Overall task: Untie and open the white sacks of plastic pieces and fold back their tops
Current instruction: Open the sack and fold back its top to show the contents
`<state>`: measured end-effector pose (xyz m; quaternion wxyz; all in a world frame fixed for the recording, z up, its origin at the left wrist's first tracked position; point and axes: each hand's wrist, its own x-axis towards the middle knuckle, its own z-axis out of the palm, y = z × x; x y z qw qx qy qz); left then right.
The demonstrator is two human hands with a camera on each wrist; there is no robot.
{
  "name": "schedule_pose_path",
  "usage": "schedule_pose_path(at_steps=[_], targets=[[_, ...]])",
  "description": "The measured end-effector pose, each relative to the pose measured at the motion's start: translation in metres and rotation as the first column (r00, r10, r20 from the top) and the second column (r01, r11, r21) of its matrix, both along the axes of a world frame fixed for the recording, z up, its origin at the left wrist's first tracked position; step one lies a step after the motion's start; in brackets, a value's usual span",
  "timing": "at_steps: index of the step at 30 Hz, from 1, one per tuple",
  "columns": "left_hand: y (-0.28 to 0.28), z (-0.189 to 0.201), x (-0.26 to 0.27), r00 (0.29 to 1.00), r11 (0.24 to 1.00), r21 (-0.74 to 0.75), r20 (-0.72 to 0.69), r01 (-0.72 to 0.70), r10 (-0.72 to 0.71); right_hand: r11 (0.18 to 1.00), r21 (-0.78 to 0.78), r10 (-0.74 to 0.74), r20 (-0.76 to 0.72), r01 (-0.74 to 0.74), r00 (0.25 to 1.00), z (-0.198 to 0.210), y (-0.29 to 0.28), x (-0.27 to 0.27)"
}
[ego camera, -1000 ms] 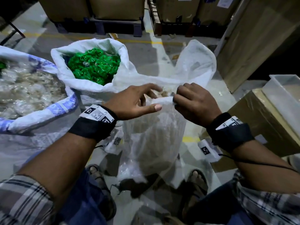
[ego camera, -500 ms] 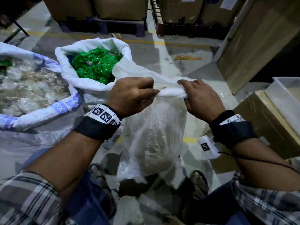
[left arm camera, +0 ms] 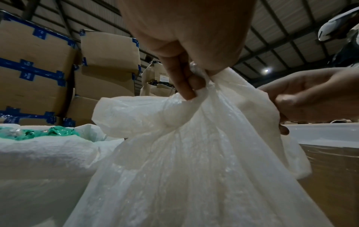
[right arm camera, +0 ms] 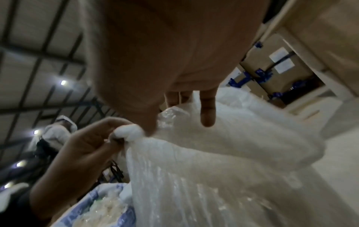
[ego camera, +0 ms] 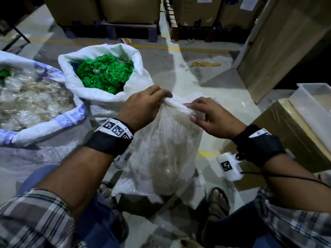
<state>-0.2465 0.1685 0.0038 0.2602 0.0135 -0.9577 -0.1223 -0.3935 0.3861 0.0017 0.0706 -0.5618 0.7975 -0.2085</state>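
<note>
A translucent white sack [ego camera: 166,151] of pale plastic pieces stands on the floor between my feet. Its top is rolled down into a thick white band [ego camera: 176,104]. My left hand [ego camera: 161,99] grips the left end of that band with curled fingers; in the left wrist view the fingers [left arm camera: 186,83] bunch the sack [left arm camera: 194,169] film. My right hand [ego camera: 189,111] pinches the band's right part, with the thumb under it and the index finger laid along the top. The right wrist view shows the sack [right arm camera: 213,176] and my left hand [right arm camera: 93,141] clenched on a knot of film.
An open white sack [ego camera: 100,97] of green pieces [ego camera: 105,74] touches the held sack on the left. Further left lies a wide blue-printed sack [ego camera: 53,122] of clear pieces. A cardboard box [ego camera: 293,133] with a translucent bin [ego camera: 315,97] stands right; cartons on pallets [ego camera: 129,31] behind.
The sack's loose top, upright a second ago, is now folded down and rolled into a band. My left hand closed round it, and my right hand's fingers stretched out along the roll.
</note>
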Motion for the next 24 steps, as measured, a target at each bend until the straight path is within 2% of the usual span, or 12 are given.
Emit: schedule_pose_path(at_steps=[2,4,6,8,10,13,15,16,18,20,21,24], targets=[[0.001,-0.001,0.001,0.993,0.992,0.063,0.045,0.106,-0.109,0.997,0.003,-0.081,-0.116,0.082,0.99,0.001,-0.002,-0.004],[0.005,-0.003,0.0,0.97,0.967,0.148,0.097,0.206,-0.221,0.984,-0.053,-0.176,-0.321,0.168,0.931,0.004,-0.003,-0.005],[0.007,-0.003,-0.001,0.963,0.953,0.21,0.112,0.22,-0.246,0.975,-0.161,-0.216,-0.562,0.15,0.799,0.007,-0.001,-0.004],[0.004,-0.001,-0.002,0.979,0.965,0.211,0.095,0.157,-0.18,0.969,-0.238,-0.223,-0.719,0.068,0.658,0.009,-0.001,-0.001],[-0.003,0.005,-0.003,0.997,0.992,0.105,0.036,0.068,-0.072,0.951,-0.308,-0.25,-0.79,-0.011,0.561,0.01,-0.003,0.005],[-0.006,0.013,-0.001,0.993,0.989,-0.14,-0.118,-0.046,0.03,0.914,-0.383,-0.266,-0.818,-0.137,0.51,0.009,-0.011,0.013],[-0.005,0.013,0.0,0.973,0.965,-0.251,-0.229,-0.078,0.019,0.901,-0.385,-0.238,-0.823,-0.199,0.516,0.007,-0.014,0.014],[-0.005,0.013,0.0,0.963,0.954,-0.285,-0.269,-0.097,0.018,0.9,-0.377,-0.208,-0.813,-0.22,0.544,0.006,-0.016,0.013],[-0.008,0.011,-0.001,0.956,0.94,-0.324,-0.294,-0.109,0.01,0.917,-0.346,-0.134,-0.735,-0.198,0.664,0.002,-0.019,0.013],[-0.009,0.005,-0.001,0.973,0.945,-0.322,-0.229,-0.05,-0.026,0.964,-0.233,-0.047,-0.629,-0.13,0.776,-0.004,-0.022,0.015],[-0.008,0.002,-0.002,0.984,0.953,-0.303,-0.178,-0.031,-0.024,0.98,-0.158,0.004,-0.595,-0.121,0.804,-0.007,-0.023,0.016],[-0.007,-0.008,-0.003,0.992,0.97,-0.208,-0.056,-0.126,0.117,0.996,-0.025,0.066,-0.398,-0.082,0.915,-0.003,-0.02,0.011]])
